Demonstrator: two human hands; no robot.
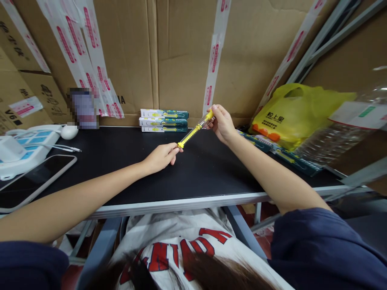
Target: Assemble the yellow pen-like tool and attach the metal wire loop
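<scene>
A slim yellow-and-clear tube-shaped tool [195, 132], somewhat like a syringe, is held slanting above the black tabletop [193, 173]. My left hand [163, 157] pinches its lower yellow end. At the upper yellow end, the fingers of my right hand [221, 123] are closed around it. The tool's exact kind cannot be made out. Just behind it, against the cardboard, stand several stacked slim boxes [163, 121] with a picture of a yellow tool on them.
More slim boxes [290, 157] lie at the right beside a yellow plastic bag [281, 117] and a large clear plastic bottle [341, 129]. To the left are a phone [39, 179], a power strip [39, 139] and a propped blurred device [85, 108]. Cardboard [178, 52] walls the back.
</scene>
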